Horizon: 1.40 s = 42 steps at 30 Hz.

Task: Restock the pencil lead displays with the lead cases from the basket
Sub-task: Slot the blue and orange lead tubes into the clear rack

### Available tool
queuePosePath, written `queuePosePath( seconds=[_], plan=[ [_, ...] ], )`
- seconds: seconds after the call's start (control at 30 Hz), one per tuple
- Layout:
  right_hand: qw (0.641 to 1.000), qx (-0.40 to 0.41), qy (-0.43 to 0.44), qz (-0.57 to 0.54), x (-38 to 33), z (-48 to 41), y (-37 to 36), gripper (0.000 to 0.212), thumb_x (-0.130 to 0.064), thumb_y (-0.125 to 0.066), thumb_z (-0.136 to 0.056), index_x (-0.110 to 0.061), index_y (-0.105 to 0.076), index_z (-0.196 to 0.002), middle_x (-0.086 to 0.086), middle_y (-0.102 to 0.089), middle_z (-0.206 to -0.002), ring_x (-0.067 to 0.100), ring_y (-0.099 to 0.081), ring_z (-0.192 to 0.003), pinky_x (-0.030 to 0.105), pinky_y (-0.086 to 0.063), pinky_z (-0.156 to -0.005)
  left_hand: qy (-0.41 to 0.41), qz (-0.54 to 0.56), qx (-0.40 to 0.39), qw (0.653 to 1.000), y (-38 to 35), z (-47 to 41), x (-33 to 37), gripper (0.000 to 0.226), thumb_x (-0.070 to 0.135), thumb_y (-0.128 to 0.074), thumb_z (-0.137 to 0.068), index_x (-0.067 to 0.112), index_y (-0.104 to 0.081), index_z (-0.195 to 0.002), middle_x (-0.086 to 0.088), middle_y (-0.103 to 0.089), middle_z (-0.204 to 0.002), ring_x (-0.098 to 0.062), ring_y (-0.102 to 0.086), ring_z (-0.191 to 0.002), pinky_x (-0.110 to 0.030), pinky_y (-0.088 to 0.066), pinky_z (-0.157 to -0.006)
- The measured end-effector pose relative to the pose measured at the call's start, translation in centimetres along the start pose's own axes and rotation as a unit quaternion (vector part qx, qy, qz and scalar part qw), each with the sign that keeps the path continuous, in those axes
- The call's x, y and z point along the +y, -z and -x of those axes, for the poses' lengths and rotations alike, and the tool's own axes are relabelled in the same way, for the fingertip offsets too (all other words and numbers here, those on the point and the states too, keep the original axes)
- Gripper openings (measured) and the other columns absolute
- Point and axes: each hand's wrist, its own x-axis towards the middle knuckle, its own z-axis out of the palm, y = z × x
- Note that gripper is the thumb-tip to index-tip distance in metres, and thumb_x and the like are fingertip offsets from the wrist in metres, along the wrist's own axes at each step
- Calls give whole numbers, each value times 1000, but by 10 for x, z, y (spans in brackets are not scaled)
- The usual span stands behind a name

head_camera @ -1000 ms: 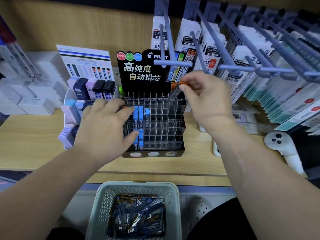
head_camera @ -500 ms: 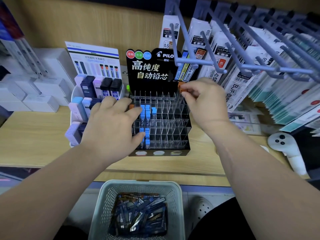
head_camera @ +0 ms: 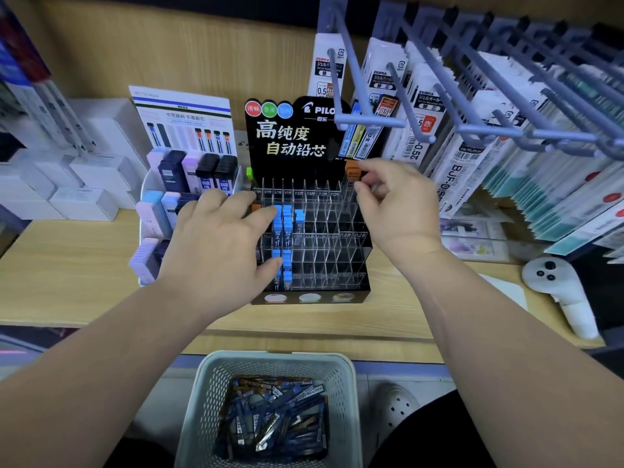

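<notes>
- grip first: your right hand [head_camera: 398,211] pinches an orange-capped lead case [head_camera: 352,170] between thumb and forefinger, and the other fingers are curled.
- that case stands upright at the back right corner of the clear pilot display [head_camera: 324,255], with its cap above the dividers and its lower end down among them.
- your left hand [head_camera: 216,251] lies flat and relaxed on the display's left side, holding nothing. its forefinger and thumb reach the blue-capped cases [head_camera: 287,224] standing in the left slots.
- the display sits on the wooden counter [head_camera: 67,271] near its front edge, just beside a white rack of lead cases [head_camera: 152,214] on its left.
- the pale basket [head_camera: 206,400] sits below the counter's front edge, between your arms, with a heap of loose lead cases [head_camera: 277,420] inside.
- packs of refills [head_camera: 472,157] hang on hooks at the counter's far right corner.
</notes>
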Motion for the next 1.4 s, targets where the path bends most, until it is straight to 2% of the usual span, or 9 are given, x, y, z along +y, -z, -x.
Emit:
queuePosePath(
  seconds=[0.17,0.4,0.53,0.63,0.7,0.83,1.0,1.17,1.4],
  plan=[
    [995,-18,97,14,-4,34,19,28,-21,-66,-94,-16,-70,-121,1,-68,-100,19,-65,-82,33,-56,-78,-13,49,33,998,8,15,-7,60,52,-59,-80,15,-65,-127,-11,-62,-128,-39,-54,-108,-53,-49,-91],
    [951,-259,163,-38,-1,139,11,25,-35,-60,-95,-18,-73,-108,-7,-65,-95,7,-61,-74,29,-57,-68,-28,122,46,991,0,124,-40,42,44,-59,-85,10,-74,-107,-11,-65,-109,-37,-62,-95,-50,-51,-85],
    [894,-445,28,-46,5,194,-21,26,-42,-63,-95,-23,-70,-110,-7,-66,-101,9,-64,-83,37,-58,-76,30,143,-145,979,-43,196,-49,52,55,-53,-81,16,-71,-110,-4,-63,-105,-34,-63,-94,-47,-54,-81],
    [793,-604,-83,-18,12,217,-54,44,-43,-70,-93,-24,-61,-132,-3,-62,-127,17,-61,-114,36,-51,-99,139,145,-321,925,-75,223,-48,64,62,-53,-83,25,-57,-134,0,-57,-126,-28,-59,-114,-43,-52,-93],
    [742,-659,-125,-2,16,228,-76,59,-43,-70,-93,-22,-50,-145,-2,-52,-146,20,-53,-130,33,-44,-107,209,170,-379,885,-95,229,-44,68,56,-58,-90,23,-42,-148,-2,-51,-140,-25,-53,-126,-36,-45,-102],
    [702,-686,-188,18,27,253,-118,70,-41,-70,-94,-19,-40,-154,5,-42,-157,25,-48,-136,36,-42,-110,341,268,-413,801,-137,234,-35,60,48,-48,-98,17,-39,-149,-9,-66,-123,-27,-60,-115,-33,-45,-94],
    [665,-719,-189,81,38,276,-160,74,-37,-66,-98,-14,-29,-158,11,-35,-160,30,-48,-134,38,-44,-107,385,324,-378,777,-159,260,-23,30,33,-46,-101,31,-55,-129,-6,-72,-108,-28,-65,-101,-34,-50,-85],
    [666,-719,-133,146,48,298,-187,66,-41,-68,-95,-10,-41,-147,11,-37,-153,29,-50,-127,40,-45,-104,419,403,-362,729,-165,276,-31,16,32,-47,-102,44,-58,-100,0,-75,-90,-23,-70,-84,-31,-53,-75],
    [699,-683,-126,171,62,319,-193,77,-46,-74,-88,-8,-39,-145,13,-36,-144,32,-36,-136,40,-37,-112,449,433,-314,716,-168,274,-12,20,40,-49,-101,32,-55,-118,0,-66,-91,-21,-65,-78,-37,-54,-71]
  ],
)
